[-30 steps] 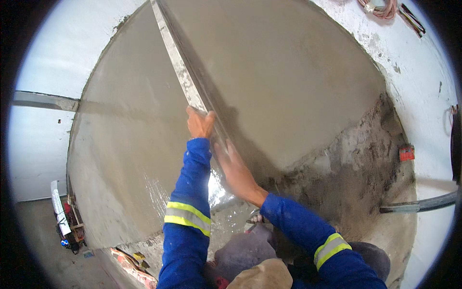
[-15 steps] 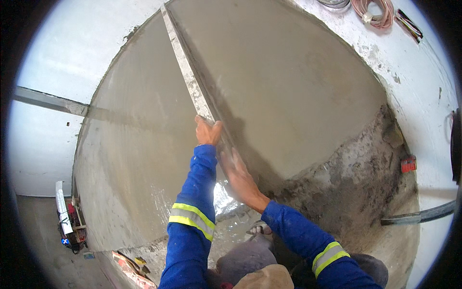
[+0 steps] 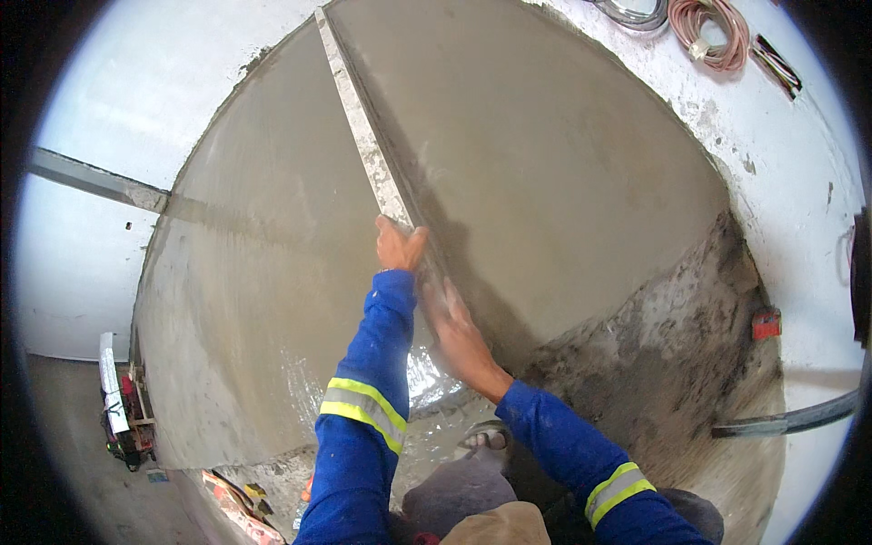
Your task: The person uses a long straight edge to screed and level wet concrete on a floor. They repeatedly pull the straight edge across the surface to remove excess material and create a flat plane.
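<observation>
A long, narrow screed straightedge [image 3: 363, 141], smeared with mortar, lies across a smooth wet grey mortar floor [image 3: 545, 163] and runs from near my body to the far edge. My left hand [image 3: 401, 247] is closed around its near part, thumb on top. Closer to me, my right hand [image 3: 466, 345] holds the same bar lower down, its fingers reaching forward along the side and slightly blurred. The bar's near end is hidden by my hands and arms. A darker ridge of mortar follows the bar's right side.
Rough, loose mortar [image 3: 654, 336] lies at the right, beside a small red box [image 3: 767, 323]. White walls border the floor. Coiled pink hose or cable [image 3: 708, 34] sits at the upper right. Tools [image 3: 127, 409] stand at the left; a torn bag [image 3: 241, 509] lies near my feet.
The straightedge and both hands have shifted slightly to the right, with both hands still on the bar. The whole view has also turned a little.
</observation>
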`<state>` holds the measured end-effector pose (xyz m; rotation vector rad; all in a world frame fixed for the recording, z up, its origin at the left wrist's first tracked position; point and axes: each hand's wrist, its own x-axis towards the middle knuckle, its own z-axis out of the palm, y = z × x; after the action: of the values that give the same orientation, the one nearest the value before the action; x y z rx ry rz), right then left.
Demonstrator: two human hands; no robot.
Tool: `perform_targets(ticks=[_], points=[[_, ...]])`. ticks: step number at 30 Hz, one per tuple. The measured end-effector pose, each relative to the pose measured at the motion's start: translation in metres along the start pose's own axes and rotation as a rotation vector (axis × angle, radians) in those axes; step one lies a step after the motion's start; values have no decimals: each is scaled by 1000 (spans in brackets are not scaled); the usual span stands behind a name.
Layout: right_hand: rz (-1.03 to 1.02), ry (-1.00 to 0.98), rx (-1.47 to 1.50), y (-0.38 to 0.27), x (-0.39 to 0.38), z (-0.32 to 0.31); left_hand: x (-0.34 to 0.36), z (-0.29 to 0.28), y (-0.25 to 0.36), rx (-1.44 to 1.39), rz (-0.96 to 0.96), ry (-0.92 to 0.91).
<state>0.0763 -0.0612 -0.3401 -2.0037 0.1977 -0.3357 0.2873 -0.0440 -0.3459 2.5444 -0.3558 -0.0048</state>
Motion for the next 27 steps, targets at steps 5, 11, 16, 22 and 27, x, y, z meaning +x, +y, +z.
perform_targets(ticks=[5,11,16,22,27], points=[[40,-39,-43,0,0,-5,-3,-1,9,1,-23,-26],[24,-26,-79,0,-4,-14,-1,4,10,-39,0,-37],[7,0,-44,-1,-3,-18,0,7,16,-11,-1,-22],[36,-7,-31,0,4,-27,2,6,28,-37,-31,-48],[34,-18,-68,1,2,-34,-1,11,30,-55,-1,-16]])
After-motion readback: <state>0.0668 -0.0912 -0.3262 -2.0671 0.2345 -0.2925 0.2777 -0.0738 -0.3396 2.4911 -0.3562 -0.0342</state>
